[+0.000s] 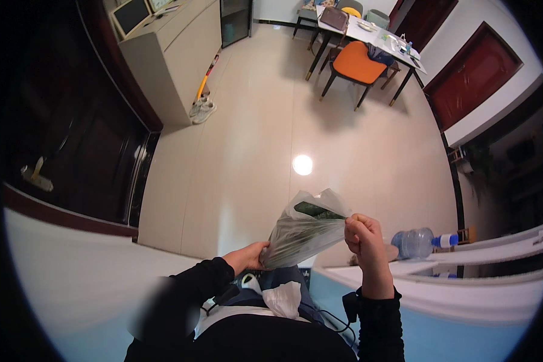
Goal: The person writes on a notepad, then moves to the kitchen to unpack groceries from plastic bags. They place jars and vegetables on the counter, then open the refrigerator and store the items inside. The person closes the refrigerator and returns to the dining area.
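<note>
Before my body I hold a translucent plastic bag (298,246) with both hands. A dark green, long vegetable (314,210), perhaps a cucumber, shows through the bag's upper part. My right hand (364,233) is closed on the right side of the bag, pulling the film into taut folds. At the bag's lower left, my left hand (252,256) grips its edge; some of those fingers are hidden behind the film. Another white plastic bag (284,298) hangs crumpled at my waist.
A large water-cooler bottle (414,243) with a blue cap lies at the right. Sneakers (202,111) stand beside a cabinet (163,77). An orange chair (359,63) stands at a white table (380,32) farther off. A dark door (77,113) is at the left.
</note>
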{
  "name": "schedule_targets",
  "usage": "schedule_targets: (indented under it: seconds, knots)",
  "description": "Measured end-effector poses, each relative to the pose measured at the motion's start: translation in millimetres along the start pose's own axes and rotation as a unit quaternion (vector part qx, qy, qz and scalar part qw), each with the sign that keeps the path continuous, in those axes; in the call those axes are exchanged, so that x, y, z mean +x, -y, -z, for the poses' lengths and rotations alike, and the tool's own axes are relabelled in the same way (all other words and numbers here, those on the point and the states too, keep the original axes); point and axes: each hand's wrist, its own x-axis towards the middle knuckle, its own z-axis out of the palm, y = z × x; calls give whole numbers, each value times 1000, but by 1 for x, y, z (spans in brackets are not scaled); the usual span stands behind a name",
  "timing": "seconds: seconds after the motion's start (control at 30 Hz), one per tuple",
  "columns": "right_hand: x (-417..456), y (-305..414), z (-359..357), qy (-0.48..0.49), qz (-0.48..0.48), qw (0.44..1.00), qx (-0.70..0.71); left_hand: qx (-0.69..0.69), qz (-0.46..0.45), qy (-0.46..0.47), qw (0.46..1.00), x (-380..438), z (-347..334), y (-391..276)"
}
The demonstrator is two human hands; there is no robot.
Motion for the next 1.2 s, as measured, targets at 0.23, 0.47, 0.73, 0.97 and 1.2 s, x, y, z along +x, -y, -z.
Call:
schedule_targets:
  seconds: [0.23, 0.47, 0.73, 0.97, 1.2]
  knots:
    - [222, 112, 11, 104, 5, 993, -46, 103, -10, 45, 994, 9, -43, -232]
    - [424, 233, -7, 149, 13, 988, -45, 98, -62, -8, 993, -16, -99, -453]
    - [673, 341, -51, 155, 40, 984, -73, 63, -56, 55, 995, 30, -76, -730]
    - [889, 443, -88, 154, 37, 984, -77, 42, -95, 32, 994, 24, -78, -970]
    - [1108, 527, -112, 184, 48, 967, -167, -16, -109, 13, 994, 43, -86, -1196]
